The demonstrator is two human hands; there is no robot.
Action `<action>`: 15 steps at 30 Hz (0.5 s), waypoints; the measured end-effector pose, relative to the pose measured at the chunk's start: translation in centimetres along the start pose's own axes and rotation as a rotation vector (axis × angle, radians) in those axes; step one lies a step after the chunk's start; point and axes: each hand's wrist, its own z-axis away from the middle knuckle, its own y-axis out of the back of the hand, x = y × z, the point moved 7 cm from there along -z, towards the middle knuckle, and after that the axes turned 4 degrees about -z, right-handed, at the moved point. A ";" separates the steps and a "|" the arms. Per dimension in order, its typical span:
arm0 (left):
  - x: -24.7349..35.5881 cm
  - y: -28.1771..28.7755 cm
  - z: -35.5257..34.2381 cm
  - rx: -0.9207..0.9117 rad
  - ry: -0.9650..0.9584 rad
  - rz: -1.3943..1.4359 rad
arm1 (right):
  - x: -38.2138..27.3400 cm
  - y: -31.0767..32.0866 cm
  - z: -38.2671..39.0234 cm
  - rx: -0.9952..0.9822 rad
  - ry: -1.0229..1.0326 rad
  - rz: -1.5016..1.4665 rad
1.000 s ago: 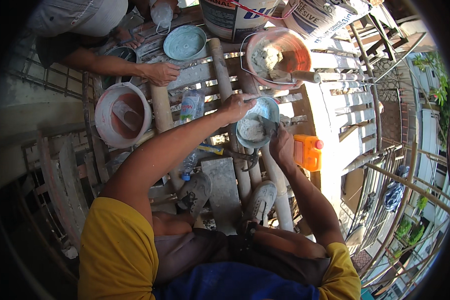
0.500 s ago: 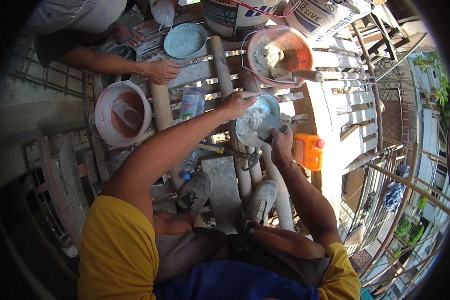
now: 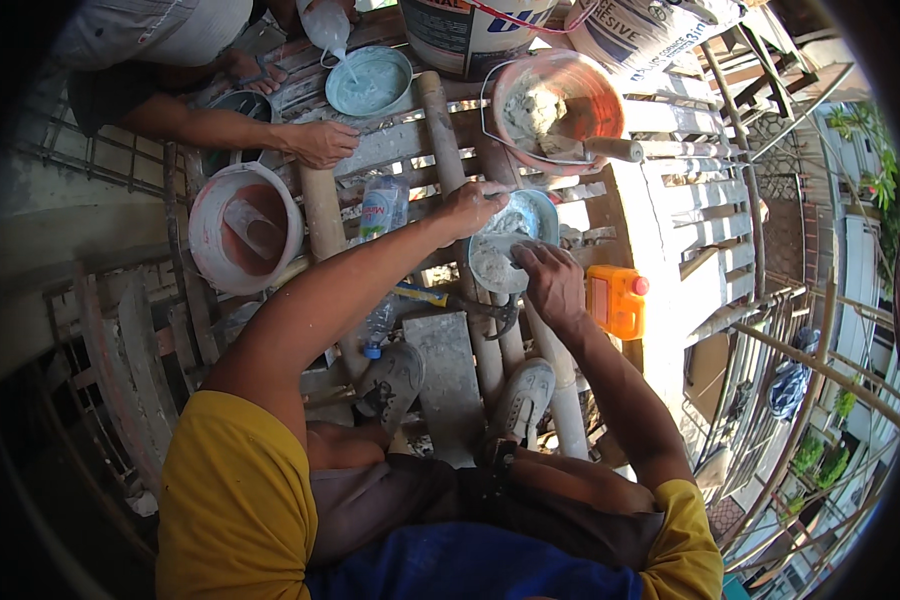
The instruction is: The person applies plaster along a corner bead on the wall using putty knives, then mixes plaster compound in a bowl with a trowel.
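A small light-blue tub point(image 3: 545, 208) with white paste or powder inside stands before me on the slats. My left hand point(image 3: 473, 211) is closed on its rim at the upper left. My right hand point(image 3: 556, 286) grips a putty knife point(image 3: 508, 246), whose handle is mostly hidden by the fingers. The blade lies low in the white material. Just right of that hand is an orange jug point(image 3: 617, 303) with a red cap. Below the tub lies a hammer point(image 3: 495, 314) with a yellow and blue handle.
A co-worker's hand point(image 3: 322, 144) rests at upper left; clear liquid runs from a held plastic container point(image 3: 326, 28) into a pale-blue basin point(image 3: 368, 82). Around stand an orange bucket point(image 3: 605, 100) with a trowel, a white bucket point(image 3: 198, 225), a large pail point(image 3: 470, 40) and a bag point(image 3: 650, 35). Gaps part the slats.
My right hand has shifted up and left, turning the putty knife's blade across the tub. The left hand keeps its place. The co-worker's container has tipped and liquid now flows.
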 end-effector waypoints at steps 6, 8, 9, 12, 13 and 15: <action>-1.2 0.3 -0.2 0.021 -0.039 -0.001 | -0.8 -1.6 0.2 -0.159 -0.029 -0.040; 0.1 0.0 0.0 0.028 -0.039 -0.034 | -0.3 0.4 -1.0 -0.032 -0.026 -0.027; 0.9 0.1 -0.1 0.047 -0.043 -0.072 | -0.1 1.6 -1.3 0.100 -0.011 -0.012; 1.9 -0.4 -0.1 0.033 -0.056 -0.110 | -0.2 -0.8 0.5 0.084 0.054 0.061; 0.7 -0.1 -0.3 0.030 -0.022 -0.173 | -1.2 -1.6 0.5 0.047 0.097 0.078; -0.4 0.6 -0.1 0.085 -0.045 -0.196 | -1.2 -2.2 0.0 -0.097 0.058 0.016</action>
